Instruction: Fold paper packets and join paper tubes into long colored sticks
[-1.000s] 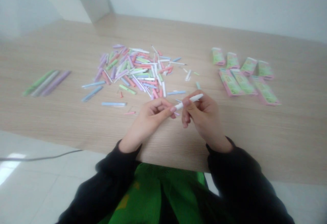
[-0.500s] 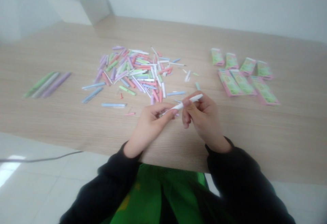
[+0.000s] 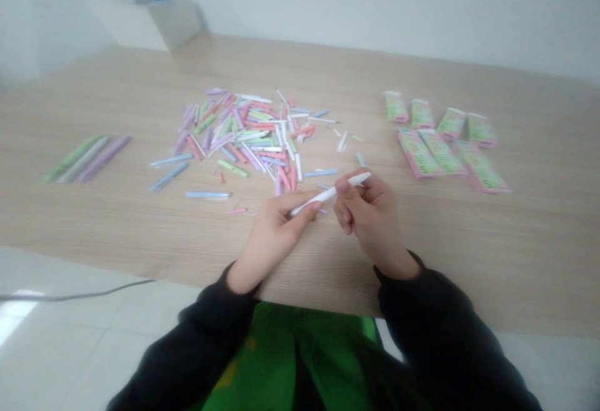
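A white pen [image 3: 323,196] slants between my hands, low over the near part of the table. My left hand [image 3: 284,220] is closed on its lower left end. Around the upper right part of the barrel, the thumb and fingers of my right hand [image 3: 368,214] are pinched. Just beyond my hands lies a loose heap of pen parts [image 3: 253,133] in white, pink, green, purple and blue. A light-blue pen piece [image 3: 209,195] lies to the left of my left hand.
Three assembled-looking pens [image 3: 89,158], green, white and purple, lie side by side at the left. Several green-and-pink packets [image 3: 438,152] are laid out at the right. A white box [image 3: 145,20] with something blue in it stands at the back left of the wooden table [image 3: 539,261].
Both hands keep the white pen in almost the same place. More of its lower left end shows between the fingers of my left hand. The view has shifted slightly.
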{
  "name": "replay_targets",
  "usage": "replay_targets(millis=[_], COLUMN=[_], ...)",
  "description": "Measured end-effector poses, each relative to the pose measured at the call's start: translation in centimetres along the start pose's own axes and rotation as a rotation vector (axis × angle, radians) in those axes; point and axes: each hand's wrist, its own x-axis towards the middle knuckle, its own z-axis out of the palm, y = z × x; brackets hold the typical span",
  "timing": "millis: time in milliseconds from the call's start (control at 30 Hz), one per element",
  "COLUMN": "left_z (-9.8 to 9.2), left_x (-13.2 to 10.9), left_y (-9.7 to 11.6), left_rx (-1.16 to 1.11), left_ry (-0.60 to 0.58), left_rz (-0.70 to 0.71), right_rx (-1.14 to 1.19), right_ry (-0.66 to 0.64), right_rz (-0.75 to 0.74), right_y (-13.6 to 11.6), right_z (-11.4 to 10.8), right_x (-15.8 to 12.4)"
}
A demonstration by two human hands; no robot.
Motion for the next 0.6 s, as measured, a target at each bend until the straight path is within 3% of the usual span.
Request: replay_targets(millis=[67, 233, 300, 400, 533, 600], left_z=[0.2, -0.8, -1.2, -1.1, 0.1, 0.5], left_x=[0.1, 0.2, 0.1, 0.0, 0.0, -0.1], left_y=[0.0, -0.7, -0.9, -1.0, -0.9, -0.9], left_rx=[0.019, -0.283, -0.396, -0.314, 0.026, 0.089], left_ry=[-0.016, -0.401, -0.435, -0.306, 0.003, 0.11], left_rz=[-0.019, -0.314, -0.339, -0.255, -0.018, 0.062], right_rx=[0.003, -0.011, -0.009, -0.013, -0.002, 0.01], right_ry=[0.017, -0.049, -0.077, -0.07, 0.009, 0.033], right_rz=[-0.005, 0.008, 0.013, 0.011, 0.007, 0.005], right_y=[0.1, -0.5, -0.7, -0.6, 0.1, 0.4], right_z=[-0.1, -0.3, -0.2, -0.1, -0.1, -0.2], right_x=[0.1, -0.3, -0.3, -0.3, 0.0, 0.1])
